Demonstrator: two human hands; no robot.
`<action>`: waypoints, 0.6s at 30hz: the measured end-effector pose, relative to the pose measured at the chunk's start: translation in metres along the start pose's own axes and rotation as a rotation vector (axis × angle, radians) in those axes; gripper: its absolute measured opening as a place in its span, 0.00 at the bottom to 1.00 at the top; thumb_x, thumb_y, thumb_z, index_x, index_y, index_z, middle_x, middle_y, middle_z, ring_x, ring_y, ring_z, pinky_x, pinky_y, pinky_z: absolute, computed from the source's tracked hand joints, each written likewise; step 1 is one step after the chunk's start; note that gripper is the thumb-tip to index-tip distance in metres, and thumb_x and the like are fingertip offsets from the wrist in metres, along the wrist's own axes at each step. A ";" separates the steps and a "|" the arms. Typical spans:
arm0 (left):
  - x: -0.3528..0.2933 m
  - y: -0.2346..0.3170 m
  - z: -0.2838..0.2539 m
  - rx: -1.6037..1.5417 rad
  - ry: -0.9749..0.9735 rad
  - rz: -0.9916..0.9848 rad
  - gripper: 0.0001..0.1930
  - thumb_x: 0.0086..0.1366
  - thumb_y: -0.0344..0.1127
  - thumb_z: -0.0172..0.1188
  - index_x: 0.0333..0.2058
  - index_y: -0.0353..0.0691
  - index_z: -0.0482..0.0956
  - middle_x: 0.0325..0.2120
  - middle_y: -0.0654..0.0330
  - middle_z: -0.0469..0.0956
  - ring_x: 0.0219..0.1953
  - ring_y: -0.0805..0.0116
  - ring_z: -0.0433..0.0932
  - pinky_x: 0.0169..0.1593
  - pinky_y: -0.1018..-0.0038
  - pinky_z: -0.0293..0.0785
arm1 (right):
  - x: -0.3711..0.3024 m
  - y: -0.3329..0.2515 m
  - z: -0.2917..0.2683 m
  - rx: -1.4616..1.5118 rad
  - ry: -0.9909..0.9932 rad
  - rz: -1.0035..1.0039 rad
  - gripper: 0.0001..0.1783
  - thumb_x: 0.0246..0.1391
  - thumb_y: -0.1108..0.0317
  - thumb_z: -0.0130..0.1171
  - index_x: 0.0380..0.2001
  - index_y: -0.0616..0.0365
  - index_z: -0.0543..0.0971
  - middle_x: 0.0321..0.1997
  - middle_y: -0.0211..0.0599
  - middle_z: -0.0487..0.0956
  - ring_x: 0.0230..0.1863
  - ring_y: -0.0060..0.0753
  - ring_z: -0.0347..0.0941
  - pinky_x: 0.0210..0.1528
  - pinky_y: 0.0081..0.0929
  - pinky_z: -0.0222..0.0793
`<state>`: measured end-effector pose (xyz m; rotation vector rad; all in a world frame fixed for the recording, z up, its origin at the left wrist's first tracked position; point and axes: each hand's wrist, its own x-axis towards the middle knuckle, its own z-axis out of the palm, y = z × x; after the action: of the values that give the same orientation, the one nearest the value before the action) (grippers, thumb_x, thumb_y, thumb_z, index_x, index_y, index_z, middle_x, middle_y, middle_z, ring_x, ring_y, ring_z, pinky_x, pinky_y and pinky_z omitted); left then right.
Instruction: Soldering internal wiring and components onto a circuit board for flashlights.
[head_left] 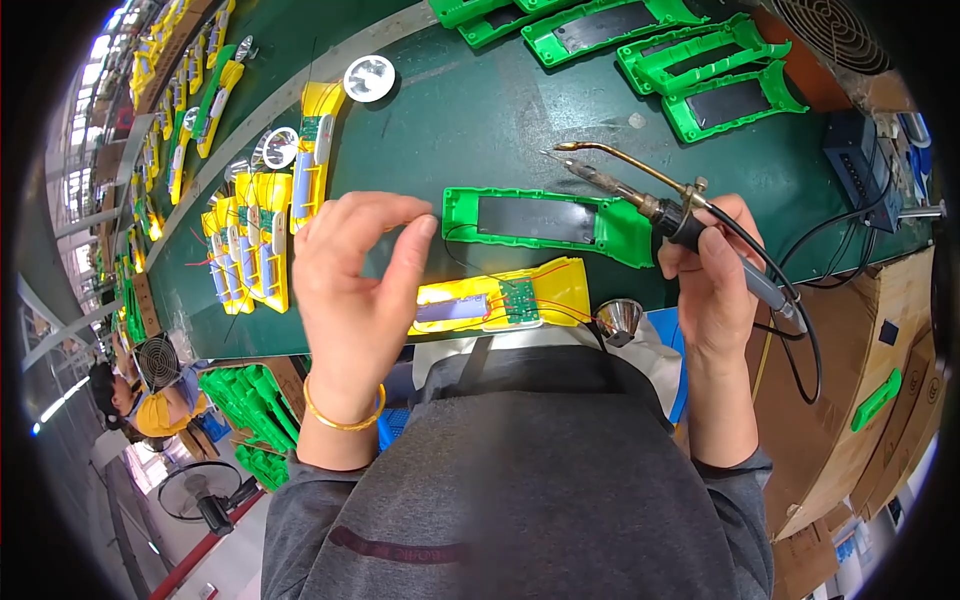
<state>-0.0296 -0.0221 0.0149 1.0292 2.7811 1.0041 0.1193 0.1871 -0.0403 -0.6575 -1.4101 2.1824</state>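
Several yellow flashlight half-shells (242, 245) stand side by side at the left of the green bench (450, 110), their long axes running away from the person. Right of them is the left hand (345, 275), thumb and index fingertips brought close together; whether they pinch anything, such as the thin black wire (462, 258) near them, I cannot tell. Just beside that hand's thumb side, at the near edge of the bench, lies a yellow half-shell (568, 287) with a lilac battery cell (452, 308) and a small green circuit board (518, 303). Its long axis runs crosswise, cell end toward the left hand, making that hand the nearer one. Beyond it, roughly parallel, lies a green half-shell (628, 235) with a black panel (530, 218). A silver reflector (620, 320) sits off the yellow one's right end. Farther right, the right hand (715, 275) has its fingers wrapped around a soldering iron (682, 228); its tip points left and away from the person, toward the far side of the green half-shell, apart from the circuit board.
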 end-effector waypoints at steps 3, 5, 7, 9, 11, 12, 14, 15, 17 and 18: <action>0.002 0.000 0.004 0.120 -0.048 0.054 0.04 0.52 0.30 0.64 0.28 0.41 0.80 0.28 0.63 0.77 0.33 0.64 0.73 0.41 0.70 0.62 | -0.001 0.000 0.009 0.007 0.006 0.018 0.12 0.52 0.64 0.56 0.33 0.60 0.69 0.24 0.35 0.72 0.22 0.24 0.67 0.25 0.19 0.62; 0.004 -0.005 0.007 0.143 -0.122 0.058 0.04 0.52 0.31 0.64 0.28 0.42 0.80 0.29 0.62 0.76 0.34 0.63 0.72 0.40 0.69 0.62 | -0.001 -0.003 0.014 0.010 0.020 0.038 0.11 0.51 0.66 0.56 0.33 0.61 0.69 0.24 0.36 0.73 0.22 0.25 0.68 0.25 0.19 0.63; 0.006 -0.012 0.012 0.171 -0.191 0.060 0.05 0.51 0.32 0.64 0.29 0.42 0.81 0.29 0.62 0.75 0.34 0.63 0.72 0.40 0.68 0.62 | 0.001 -0.006 0.013 -0.089 -0.053 0.028 0.09 0.50 0.69 0.56 0.32 0.61 0.70 0.25 0.35 0.73 0.23 0.23 0.69 0.26 0.18 0.64; 0.008 -0.017 0.017 0.221 -0.315 0.060 0.06 0.50 0.34 0.64 0.28 0.43 0.82 0.29 0.62 0.73 0.35 0.62 0.71 0.38 0.67 0.61 | 0.003 -0.010 0.012 -0.188 -0.126 0.019 0.07 0.49 0.73 0.56 0.31 0.62 0.70 0.25 0.35 0.74 0.23 0.22 0.70 0.27 0.17 0.65; 0.010 -0.019 0.020 0.197 -0.346 0.001 0.05 0.50 0.34 0.64 0.26 0.43 0.82 0.27 0.61 0.73 0.35 0.61 0.71 0.37 0.66 0.61 | 0.006 -0.012 0.014 -0.355 -0.222 0.085 0.08 0.45 0.76 0.63 0.28 0.60 0.73 0.26 0.27 0.76 0.26 0.14 0.69 0.30 0.15 0.65; 0.012 -0.018 0.021 0.213 -0.366 0.000 0.04 0.49 0.34 0.64 0.25 0.42 0.81 0.27 0.61 0.72 0.35 0.61 0.71 0.37 0.66 0.61 | 0.007 -0.009 0.015 -0.386 -0.225 0.054 0.08 0.44 0.75 0.64 0.26 0.59 0.74 0.24 0.24 0.75 0.25 0.11 0.68 0.28 0.15 0.64; 0.014 -0.018 0.024 0.226 -0.385 -0.002 0.03 0.49 0.33 0.63 0.24 0.42 0.81 0.27 0.61 0.72 0.34 0.61 0.71 0.37 0.66 0.62 | 0.009 -0.011 0.017 -0.420 -0.250 0.056 0.08 0.43 0.75 0.65 0.26 0.59 0.74 0.23 0.24 0.75 0.24 0.11 0.68 0.28 0.15 0.64; 0.014 -0.019 0.026 0.199 -0.386 -0.008 0.03 0.49 0.33 0.63 0.23 0.41 0.81 0.27 0.60 0.72 0.34 0.61 0.71 0.37 0.66 0.61 | 0.010 -0.011 0.019 -0.449 -0.276 0.059 0.09 0.43 0.74 0.65 0.26 0.59 0.74 0.22 0.24 0.75 0.24 0.11 0.68 0.27 0.15 0.64; 0.014 -0.020 0.027 0.172 -0.387 -0.016 0.03 0.49 0.33 0.63 0.22 0.41 0.80 0.27 0.60 0.72 0.34 0.61 0.71 0.37 0.66 0.61 | 0.011 -0.009 0.021 -0.442 -0.281 0.038 0.08 0.43 0.74 0.65 0.26 0.59 0.74 0.21 0.25 0.75 0.24 0.12 0.68 0.26 0.16 0.64; 0.013 -0.020 0.027 0.180 -0.369 0.003 0.03 0.49 0.33 0.63 0.21 0.41 0.80 0.26 0.60 0.72 0.34 0.61 0.71 0.37 0.66 0.61 | 0.011 -0.008 0.021 -0.442 -0.283 0.043 0.08 0.43 0.74 0.65 0.25 0.59 0.74 0.21 0.25 0.75 0.24 0.12 0.68 0.26 0.16 0.63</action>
<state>-0.0460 -0.0107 -0.0157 1.1065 2.5940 0.5039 0.0988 0.1815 -0.0264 -0.5403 -2.0773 2.0682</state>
